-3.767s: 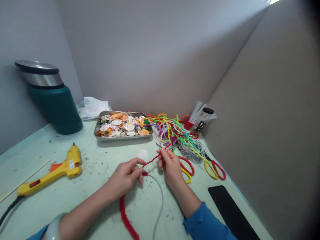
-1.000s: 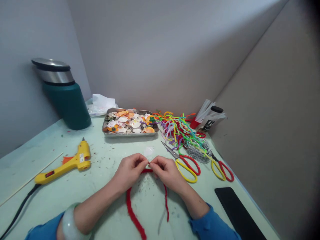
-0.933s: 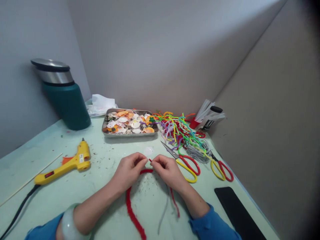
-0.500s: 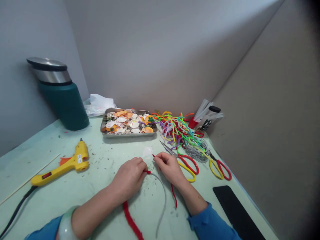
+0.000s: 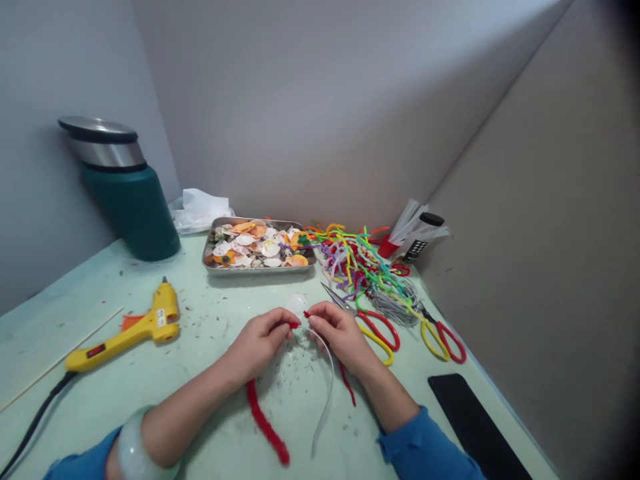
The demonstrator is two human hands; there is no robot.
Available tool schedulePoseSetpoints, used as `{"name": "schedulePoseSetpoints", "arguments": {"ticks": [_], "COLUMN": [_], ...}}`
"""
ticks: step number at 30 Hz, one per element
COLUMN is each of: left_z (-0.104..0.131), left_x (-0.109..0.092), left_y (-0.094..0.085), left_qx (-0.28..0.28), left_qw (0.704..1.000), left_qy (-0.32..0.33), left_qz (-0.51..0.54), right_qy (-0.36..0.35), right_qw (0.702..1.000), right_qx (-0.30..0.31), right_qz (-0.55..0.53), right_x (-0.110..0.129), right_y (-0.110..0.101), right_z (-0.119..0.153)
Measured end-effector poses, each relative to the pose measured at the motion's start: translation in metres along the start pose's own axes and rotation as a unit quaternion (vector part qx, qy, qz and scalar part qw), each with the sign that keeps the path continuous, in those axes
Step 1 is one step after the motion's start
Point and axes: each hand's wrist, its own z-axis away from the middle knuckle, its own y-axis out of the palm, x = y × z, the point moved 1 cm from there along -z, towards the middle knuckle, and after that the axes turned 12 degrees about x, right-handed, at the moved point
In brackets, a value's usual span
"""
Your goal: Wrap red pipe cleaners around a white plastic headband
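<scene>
Indoors, hands (image 5: 261, 343) (image 5: 345, 337) pinching red strips (image 5: 265, 423), specked green table (image 5: 210, 310), grey walls (image 5: 310, 120)

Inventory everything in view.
Table: one, green, beneath
Flask: one, teal, left
Paper: some, white, back
Tray: one, silver, back
Shells: many, white/orange, tray
Fuzzy strands: many, multicoloured, right
Glue gun: one, yellow, left
Stick: one, pale, left
Scissors: two, red/yellow, right
Jar: one, black lid, right
Rods: several, whitish, right
Slab: one, black, right
Band: one, red, centre
Wire: one, grey, centre
Strand: one, red, centre
Bracelet: one, pale, wrist
Left hand, right hand: two, bare, centre
</scene>
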Motion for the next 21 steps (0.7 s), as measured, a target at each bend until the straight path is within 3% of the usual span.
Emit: {"name": "schedulePoseSetpoints", "arguments": {"ticks": [5,14,21], "left_z": [0.002,0.005,0.008], "left_x": [-0.009,-0.01,-0.016], "left_y": [0.0,0.0,0.003], "left_qx": [0.017,0.033,0.046], "left_qw": [0.999,0.998,0.995], "left_qy": [0.035,0.039,-0.024], "left_qz": [0.016,0.036,0.088], "right_qy": [-0.016,-0.077,-0.107], "right_qw": [0.999,0.994,0.987], "right_qx": [0.03,0.055,0.056], "right_qz": [0.0,0.048,0.11], "right_x": [0.004,0.005,0.005], "right_y": [0.002,-0.001,-0.004], "right_z": [0.003,0.004,0.005]}}
